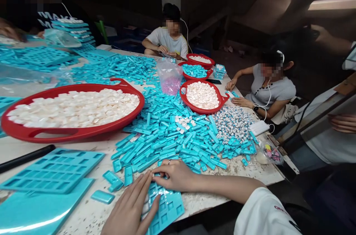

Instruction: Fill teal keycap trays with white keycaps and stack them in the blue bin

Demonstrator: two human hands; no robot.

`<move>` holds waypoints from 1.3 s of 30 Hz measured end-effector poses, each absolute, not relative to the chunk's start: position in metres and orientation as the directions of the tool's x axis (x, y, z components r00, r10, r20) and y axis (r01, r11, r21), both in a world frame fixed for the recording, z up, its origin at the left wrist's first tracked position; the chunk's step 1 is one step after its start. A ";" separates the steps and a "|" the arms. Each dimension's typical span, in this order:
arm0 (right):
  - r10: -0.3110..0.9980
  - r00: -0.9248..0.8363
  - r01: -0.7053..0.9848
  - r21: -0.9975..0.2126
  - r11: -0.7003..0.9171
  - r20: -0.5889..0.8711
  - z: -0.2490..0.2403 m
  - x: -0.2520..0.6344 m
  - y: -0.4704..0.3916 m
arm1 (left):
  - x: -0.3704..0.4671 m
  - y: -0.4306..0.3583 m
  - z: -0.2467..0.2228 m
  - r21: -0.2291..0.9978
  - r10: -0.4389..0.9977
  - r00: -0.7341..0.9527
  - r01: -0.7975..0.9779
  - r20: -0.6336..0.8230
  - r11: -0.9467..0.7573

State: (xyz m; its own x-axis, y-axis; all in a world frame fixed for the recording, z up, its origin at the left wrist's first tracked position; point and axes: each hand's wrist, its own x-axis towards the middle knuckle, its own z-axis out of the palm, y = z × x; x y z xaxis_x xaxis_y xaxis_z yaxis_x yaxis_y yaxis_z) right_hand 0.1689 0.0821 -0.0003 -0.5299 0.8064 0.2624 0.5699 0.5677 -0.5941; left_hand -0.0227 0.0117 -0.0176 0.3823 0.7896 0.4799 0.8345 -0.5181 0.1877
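Evidently, the gridded blue panel (171, 207) lies on the near edge of the white surface (83, 220), directly beneath both hands. Left grip (130, 199): extended flat across the panel's left side, fingers straight and together, thumb apart and angled over the recesses. White caps (146, 205) show in part below this palm, between thumb and forefinger. Right grip (179, 175): narrow, thumb and forefinger drawn close together over the panel's far end; whether a piece is pinched there cannot be told. The fingertips of the two hands meet or nearly meet at that end. The panel's right portion is exposed, and its square recesses are visible.

Immediately beyond the right grip, a pile of blue strips (167, 135) spreads across the surface. A loose blue piece (102, 197) lies near the left grip, hollow side down. Further left, a second gridded panel (55, 170) partly overlaps a glossy blue sheet (41, 209). Behind these, a large red basket (89, 132) contains white caps; a smaller red basket (204, 111), similarly filled, stands past the pile. A heap of small white-and-blue pieces (232, 122) adjoins it, before a seated co-worker (267, 83).
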 end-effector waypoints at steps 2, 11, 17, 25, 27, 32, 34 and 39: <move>0.802 -0.536 0.572 -0.585 0.575 0.264 0.000 0.169 0.082 | -0.026 0.013 -0.016 0.238 0.811 0.385 0.821 0.440 -0.519; 0.818 -0.355 0.571 -0.588 0.573 0.452 0.035 0.226 0.080 | -0.019 0.013 -0.023 0.575 0.907 0.241 0.709 0.346 -0.408; 0.826 0.211 0.876 -0.476 0.078 0.523 0.067 0.339 0.101 | -0.015 0.007 -0.025 0.697 0.939 0.189 0.632 0.287 -0.340; 0.773 0.367 0.902 -0.400 -0.161 0.517 0.058 0.404 0.126 | -0.014 0.009 -0.022 0.695 0.934 0.196 0.627 0.298 -0.353; 0.781 0.367 0.901 -0.400 -0.165 0.505 0.056 0.406 0.129 | -0.011 0.007 -0.019 0.698 0.935 0.160 0.628 0.317 -0.344; 0.776 0.387 0.892 -0.417 -0.177 0.499 0.060 0.411 0.137 | -0.004 0.002 -0.010 0.736 0.941 0.099 0.598 0.324 -0.317; 0.753 0.386 0.896 -0.411 -0.169 0.533 0.062 0.408 0.139 | -0.002 0.003 -0.010 0.747 0.954 0.027 0.615 0.300 -0.252; 0.711 0.259 0.879 -0.465 0.108 0.654 0.059 0.351 0.108 | -0.001 0.005 -0.014 0.723 0.936 -0.037 0.645 0.351 -0.246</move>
State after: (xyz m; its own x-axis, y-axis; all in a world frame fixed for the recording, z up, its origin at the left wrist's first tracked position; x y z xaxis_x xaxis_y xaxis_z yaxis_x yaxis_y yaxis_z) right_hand 0.3508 0.1079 0.0592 0.2585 0.7112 0.6537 0.8787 0.1080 -0.4650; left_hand -0.0007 0.0055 -0.0138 -0.0370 0.9355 0.3513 0.6454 -0.2461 0.7232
